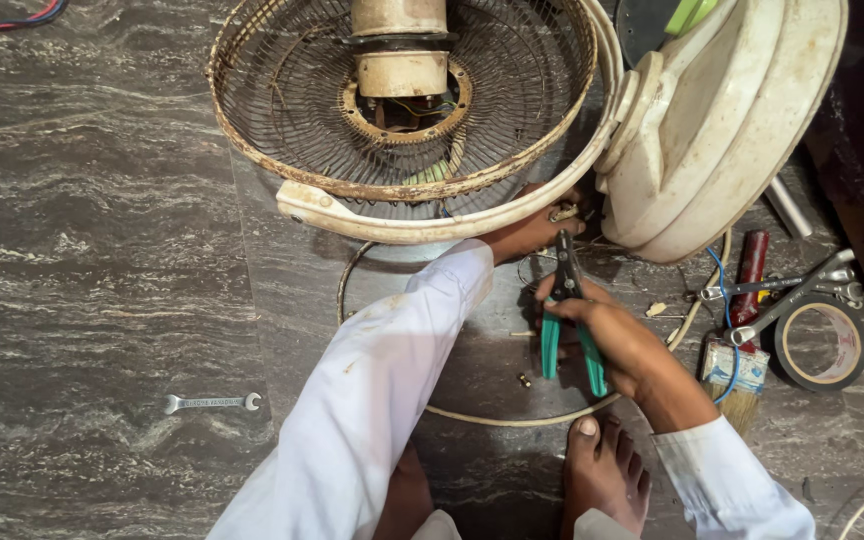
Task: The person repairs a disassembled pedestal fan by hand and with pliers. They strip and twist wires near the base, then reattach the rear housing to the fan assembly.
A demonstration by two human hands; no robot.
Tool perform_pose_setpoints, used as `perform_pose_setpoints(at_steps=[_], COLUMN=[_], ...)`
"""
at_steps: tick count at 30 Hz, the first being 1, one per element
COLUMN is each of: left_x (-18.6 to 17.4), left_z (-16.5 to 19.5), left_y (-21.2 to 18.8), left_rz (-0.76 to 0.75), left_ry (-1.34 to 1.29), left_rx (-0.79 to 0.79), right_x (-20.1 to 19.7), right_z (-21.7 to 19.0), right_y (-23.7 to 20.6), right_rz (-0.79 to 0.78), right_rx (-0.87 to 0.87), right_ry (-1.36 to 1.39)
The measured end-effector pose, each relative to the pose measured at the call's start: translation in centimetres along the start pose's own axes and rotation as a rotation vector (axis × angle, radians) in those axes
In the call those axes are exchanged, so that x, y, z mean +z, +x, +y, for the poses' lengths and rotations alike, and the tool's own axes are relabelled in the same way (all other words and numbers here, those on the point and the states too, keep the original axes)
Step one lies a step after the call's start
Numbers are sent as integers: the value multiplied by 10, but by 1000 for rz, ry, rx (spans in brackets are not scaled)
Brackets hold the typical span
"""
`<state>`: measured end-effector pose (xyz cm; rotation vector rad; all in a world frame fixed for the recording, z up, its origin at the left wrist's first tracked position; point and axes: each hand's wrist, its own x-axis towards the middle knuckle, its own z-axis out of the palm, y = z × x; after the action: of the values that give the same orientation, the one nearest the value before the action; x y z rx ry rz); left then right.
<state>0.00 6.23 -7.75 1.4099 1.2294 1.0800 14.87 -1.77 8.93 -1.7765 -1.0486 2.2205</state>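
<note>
Green-handled steel pliers are pointing up toward the rusty cream wire fan guard, gripped in the right hand with fingers wrapped closed; the left hand is pinching something unclear beneath the guard's rim.

Green-handled pliers — gripped upright, dark jaws pointing up at wires beside rusty fan guard, lying tilted on dark stone floor — cream rim below.

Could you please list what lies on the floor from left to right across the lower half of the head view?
Small spanner → left hand → green-handled pliers in the right hand → paintbrush → roll of tape.
</note>
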Motion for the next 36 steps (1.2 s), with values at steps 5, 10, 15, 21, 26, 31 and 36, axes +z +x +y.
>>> perform_pose_setpoints(at_steps=[5, 10, 15, 21, 26, 31, 36], left_x=[-9, -11, -13, -8, -15, -23, -19], left_z=[3, 11, 14, -1, -2, 17, 14], left_y=[-6, -11, -15, -3, -5, -9, -11], left_rz=[-50, -97, -98, -114, -50, -54, -38], left_ry=[-8, -146, -165, -170, -95, -116, -198], left_rx=[7, -83, -43, 231, 110, -101, -19], right_x=[7, 7, 17, 12, 10, 6, 5], right_z=[-6, -13, -27, -33, -26, -10, -8], right_y=[-11, -22, -24, -32, -26, -31, -21], right_rz=[147, 449, 488, 253, 14, -144, 112], right_rx=[-340, -977, -554, -760, -823, -586, -815], right_ry=[-322, -1099, -1421, -1049, -574, -400, -723])
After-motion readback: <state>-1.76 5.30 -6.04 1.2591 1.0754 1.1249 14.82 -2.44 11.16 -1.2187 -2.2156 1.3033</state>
